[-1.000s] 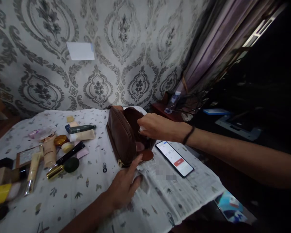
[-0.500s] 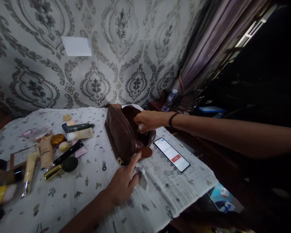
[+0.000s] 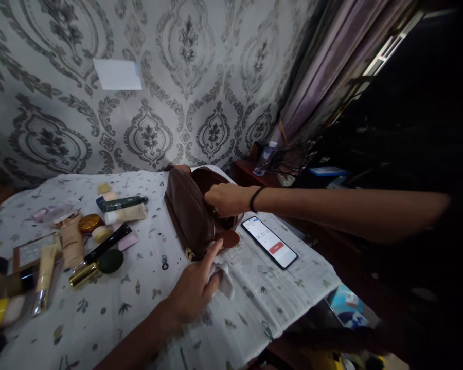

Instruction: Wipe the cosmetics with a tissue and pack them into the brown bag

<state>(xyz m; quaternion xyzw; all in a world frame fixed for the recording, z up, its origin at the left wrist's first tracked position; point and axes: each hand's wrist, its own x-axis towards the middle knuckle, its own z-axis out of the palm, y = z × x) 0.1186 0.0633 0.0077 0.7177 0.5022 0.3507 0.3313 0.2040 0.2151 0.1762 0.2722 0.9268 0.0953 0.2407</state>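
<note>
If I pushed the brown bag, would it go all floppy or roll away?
The brown bag would probably bend a bit but keep its shape, since its side stands up smoothly. The open mouth, where the right hand is, might squash more easily. It probably wouldn't roll, being long and boxy.

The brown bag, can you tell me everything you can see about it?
The bag is dark brown, smooth and a bit shiny, like leather. It sits unzipped on the patterned cloth, its mouth gaping toward the phone. Metal teeth edge the opening, and something gold-coloured shines at the near bottom corner. The right hand reaches into the mouth; the left hand's fingertip seems to touch the near end. Its inside is too dark to see.
</note>
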